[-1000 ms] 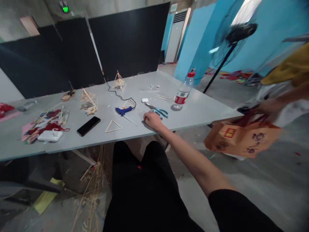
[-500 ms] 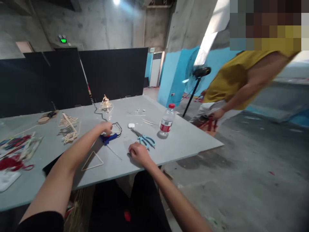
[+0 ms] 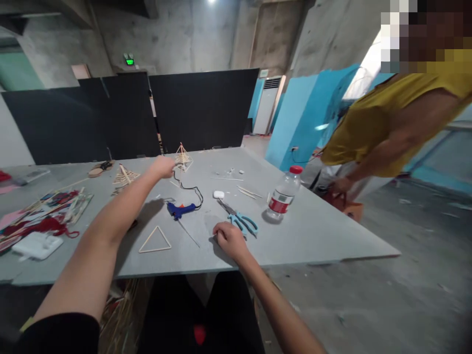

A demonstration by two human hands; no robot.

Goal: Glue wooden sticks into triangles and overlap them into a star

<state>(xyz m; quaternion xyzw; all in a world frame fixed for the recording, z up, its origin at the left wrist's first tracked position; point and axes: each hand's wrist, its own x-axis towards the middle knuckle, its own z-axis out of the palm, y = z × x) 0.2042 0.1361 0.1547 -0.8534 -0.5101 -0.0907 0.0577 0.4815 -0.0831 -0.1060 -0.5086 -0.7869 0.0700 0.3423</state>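
Now the person's left hand (image 3: pixel 163 166) is stretched far across the grey table (image 3: pixel 313 231), and it has moved on from the blue glue gun (image 3: pixel 180 210), where it was half a second ago, to the small stick pyramid (image 3: pixel 183 158) at the far side. The hand is just beside the pyramid, maybe touching its left edge; its fingers look curled together, but I cannot tell if they pinch a stick. The right hand (image 3: pixel 229 239) has stayed on the near part of the table, resting as a loose fist with the fingers bent under, close to the turquoise scissors (image 3: pixel 241 222) and not holding them. Between the two hands lie the glue gun with its black cable and, nearer, a flat stick triangle (image 3: pixel 155 241). So I judge that the work goes now to the pyramid, and the glue gun is left lying free. To the right of the scissors a water bottle (image 3: pixel 282 197) with a red cap stands upright. On the left side there are more stick frames (image 3: pixel 124 176), red yarn (image 3: pixel 47 225) and a white box (image 3: pixel 37 245). Another person in a yellow shirt (image 3: pixel 383 123) bends down at the right, beyond the table edge, one hand on an orange bag (image 3: pixel 348 205).
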